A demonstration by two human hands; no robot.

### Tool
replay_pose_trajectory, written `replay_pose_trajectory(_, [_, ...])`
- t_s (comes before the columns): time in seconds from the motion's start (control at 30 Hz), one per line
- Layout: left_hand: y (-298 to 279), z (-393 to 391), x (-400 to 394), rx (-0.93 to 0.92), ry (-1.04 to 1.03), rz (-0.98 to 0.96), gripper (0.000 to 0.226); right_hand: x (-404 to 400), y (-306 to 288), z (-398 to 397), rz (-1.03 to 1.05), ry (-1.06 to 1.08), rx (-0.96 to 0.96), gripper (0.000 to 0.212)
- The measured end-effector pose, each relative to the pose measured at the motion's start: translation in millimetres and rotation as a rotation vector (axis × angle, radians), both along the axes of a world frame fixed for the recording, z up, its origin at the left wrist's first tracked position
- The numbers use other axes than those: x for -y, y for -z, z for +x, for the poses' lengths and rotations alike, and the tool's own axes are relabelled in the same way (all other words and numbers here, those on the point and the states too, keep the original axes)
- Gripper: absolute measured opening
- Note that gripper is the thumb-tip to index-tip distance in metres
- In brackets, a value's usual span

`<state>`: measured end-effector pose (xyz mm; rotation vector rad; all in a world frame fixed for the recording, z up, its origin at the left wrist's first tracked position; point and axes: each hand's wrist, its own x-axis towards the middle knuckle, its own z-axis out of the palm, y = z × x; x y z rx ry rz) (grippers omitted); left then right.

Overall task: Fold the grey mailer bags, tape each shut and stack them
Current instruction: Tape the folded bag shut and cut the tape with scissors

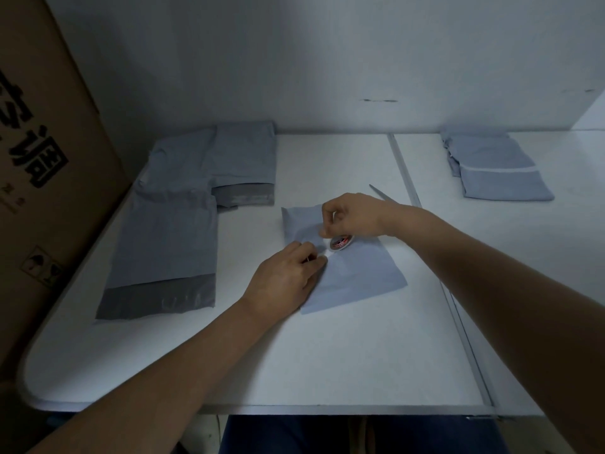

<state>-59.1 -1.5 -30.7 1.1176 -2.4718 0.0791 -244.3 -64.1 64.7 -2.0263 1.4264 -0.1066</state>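
Observation:
A folded grey mailer bag (360, 276) lies in the middle of the white table (294, 365). My right hand (352, 216) grips a small roll of clear tape (340, 242) just above the bag. My left hand (288, 276) pinches the free end of the tape and holds it down on the bag. Unfolded grey mailer bags (170, 234) lie flat at the left, their dark flaps toward me. A stack of folded mailer bags (497, 165) sits at the back right.
A large brown cardboard box (42, 178) stands against the table's left edge. Scissors (383, 193) lie behind my right hand, partly hidden. A metal seam (435, 273) runs front to back through the table. A white wall closes off the back.

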Motion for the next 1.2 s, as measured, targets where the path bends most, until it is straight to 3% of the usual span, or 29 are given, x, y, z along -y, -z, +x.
replay_pose_trajectory(1.2, [-2, -1, -1, 0.012, -0.020, 0.028, 0.041, -5, 6, -14, -0.163, 0.055, -0.226, 0.026])
